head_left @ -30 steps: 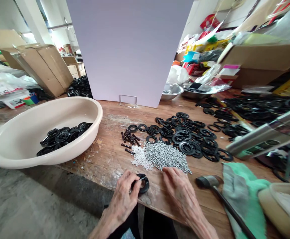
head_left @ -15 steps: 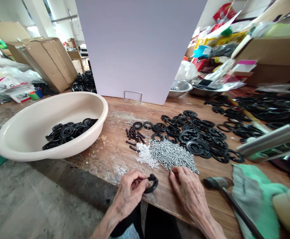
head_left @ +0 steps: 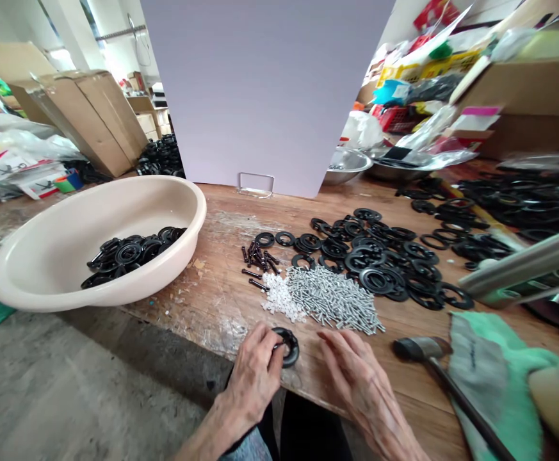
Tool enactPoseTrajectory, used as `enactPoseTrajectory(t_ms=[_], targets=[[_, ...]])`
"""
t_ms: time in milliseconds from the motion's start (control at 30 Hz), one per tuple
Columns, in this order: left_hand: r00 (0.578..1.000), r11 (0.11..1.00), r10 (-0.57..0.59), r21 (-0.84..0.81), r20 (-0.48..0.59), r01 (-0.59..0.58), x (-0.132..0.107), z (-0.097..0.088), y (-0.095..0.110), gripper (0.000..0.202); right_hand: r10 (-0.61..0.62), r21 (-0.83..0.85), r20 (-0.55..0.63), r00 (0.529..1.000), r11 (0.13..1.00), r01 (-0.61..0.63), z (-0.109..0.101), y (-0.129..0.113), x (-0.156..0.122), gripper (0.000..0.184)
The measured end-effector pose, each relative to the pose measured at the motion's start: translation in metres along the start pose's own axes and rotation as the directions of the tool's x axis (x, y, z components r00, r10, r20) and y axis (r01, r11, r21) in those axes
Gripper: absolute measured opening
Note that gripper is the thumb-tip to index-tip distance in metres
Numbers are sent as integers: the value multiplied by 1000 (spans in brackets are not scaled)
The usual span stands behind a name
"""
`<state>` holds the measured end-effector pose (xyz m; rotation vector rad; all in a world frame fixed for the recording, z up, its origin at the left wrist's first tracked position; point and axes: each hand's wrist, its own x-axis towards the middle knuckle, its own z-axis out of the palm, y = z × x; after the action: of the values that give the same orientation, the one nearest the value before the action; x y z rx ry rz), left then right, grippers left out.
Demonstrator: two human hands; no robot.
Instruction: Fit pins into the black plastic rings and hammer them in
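My left hand (head_left: 259,368) is at the front edge of the bench, fingers closed on the near side of a black ring (head_left: 291,356). The ring lies almost flat, its open middle showing. To its right is my right hand (head_left: 358,371), thumb and fingertips drawn together just below a pile of silver screws (head_left: 334,299). Whether a screw is between those fingertips is hidden. Beside the screws lies a heap of small white pieces (head_left: 279,298). Several short black pins (head_left: 260,259) are behind them.
Loose black rings (head_left: 375,256) spread behind the screws. A cream basin (head_left: 24,282) with black parts stands left. At right lie a hammer (head_left: 421,349) and a green cloth (head_left: 514,365). A pale upright panel (head_left: 264,96) blocks the back; metal bowls (head_left: 346,165) sit beside it.
My left hand has tipped the ring flatter and shifted it slightly left. My right hand has drawn back from the edge of the screw pile, a little toward the ring.
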<state>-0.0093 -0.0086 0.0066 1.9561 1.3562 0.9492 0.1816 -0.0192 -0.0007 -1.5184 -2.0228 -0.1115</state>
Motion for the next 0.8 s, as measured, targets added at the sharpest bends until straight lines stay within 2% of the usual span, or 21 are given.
enactPoseTrajectory(t_ms=[100, 233, 333, 467, 533, 667, 733, 800], targets=[[1000, 998, 9, 64, 2, -9, -3, 8, -6, 15, 20, -44, 2, 1000, 999, -20, 3, -1, -4, 24], [999, 999, 23, 46, 22, -24, -3, 5, -4, 16, 53, -83, -42, 998, 995, -56, 7, 6, -3, 21], [999, 998, -25, -52, 40, 27, 0, -5, 2, 15, 50, -83, -32, 998, 995, -52, 9, 10, 1, 21], [986, 960, -142, -228, 92, 160, 4, -18, 7, 15, 79, -82, -19, 997, 993, -80, 8, 13, 6, 19], [972, 907, -198, -353, 128, 231, 6, -21, 8, 14, 104, -62, 22, 994, 993, -102, 7, 15, 7, 19], [919, 707, -299, -587, 258, 394, 7, -21, 7, 18, 132, 33, 104, 986, 990, -136, 5, 22, 7, 18], [899, 635, -326, -637, 292, 437, 8, -20, 7, 22, 127, 71, 109, 986, 988, -135, 5, 27, 5, 18], [889, 608, -341, -650, 306, 456, 8, -20, 6, 24, 115, 74, 113, 987, 990, -124, 4, 32, 4, 20]])
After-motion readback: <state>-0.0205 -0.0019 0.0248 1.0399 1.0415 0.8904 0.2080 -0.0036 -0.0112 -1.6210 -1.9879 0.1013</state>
